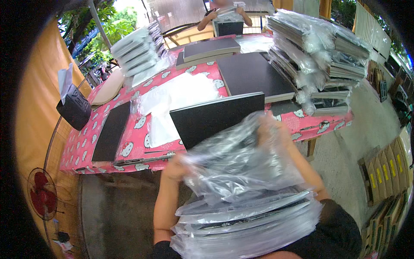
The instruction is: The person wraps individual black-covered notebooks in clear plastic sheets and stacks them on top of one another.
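Observation:
A clear plastic bag (241,166) is stretched between my two hands, its open side toward a thin black panel (220,114). The panel stands tilted at the table's front edge, and its lower part goes behind or into the bag; I cannot tell which. My left hand (174,167) grips the bag's left edge, closed and slightly blurred. On the other side my right hand (272,131) is closed on the bag near the panel's right end, partly covered by plastic. Close to my body lies a stack of plastic-wrapped black panels (246,226), right below the bag.
The pink patterned table (129,149) bears white plastic sheets (181,93), a large black panel stack (254,77), a flat black panel (112,131) and tall wrapped stacks (319,56). Across it a person (224,17) handles another bag. A red fan (42,194) stands left.

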The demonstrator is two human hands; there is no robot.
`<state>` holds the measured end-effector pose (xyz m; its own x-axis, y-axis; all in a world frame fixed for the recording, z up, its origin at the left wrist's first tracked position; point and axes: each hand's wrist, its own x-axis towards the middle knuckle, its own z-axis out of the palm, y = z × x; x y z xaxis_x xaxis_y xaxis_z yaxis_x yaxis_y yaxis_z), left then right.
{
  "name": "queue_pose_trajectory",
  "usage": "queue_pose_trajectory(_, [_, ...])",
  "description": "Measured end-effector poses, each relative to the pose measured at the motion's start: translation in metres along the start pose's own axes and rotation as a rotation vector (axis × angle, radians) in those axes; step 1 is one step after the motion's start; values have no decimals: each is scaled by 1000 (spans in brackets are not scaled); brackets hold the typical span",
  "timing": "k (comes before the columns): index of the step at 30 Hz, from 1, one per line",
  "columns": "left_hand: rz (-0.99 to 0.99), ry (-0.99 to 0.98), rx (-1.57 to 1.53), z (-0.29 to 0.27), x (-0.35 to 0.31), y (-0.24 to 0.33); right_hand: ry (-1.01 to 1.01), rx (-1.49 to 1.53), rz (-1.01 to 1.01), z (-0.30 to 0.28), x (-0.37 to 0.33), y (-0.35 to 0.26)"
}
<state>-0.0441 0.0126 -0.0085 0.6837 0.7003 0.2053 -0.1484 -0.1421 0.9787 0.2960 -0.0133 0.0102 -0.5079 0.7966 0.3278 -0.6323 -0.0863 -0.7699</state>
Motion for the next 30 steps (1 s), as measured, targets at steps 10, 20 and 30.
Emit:
queue_pose_trajectory(10, [81, 167, -420, 25, 2, 21, 80, -470, 193, -31, -23, 35])
queue_pose_trajectory(20, [93, 716, -804, 12, 17, 36, 518, -1400, -306, 31, 20, -36])
queue_pose_trajectory(30, [229, 1015, -78, 53, 23, 84, 434, -336, 228, 29, -11, -65])
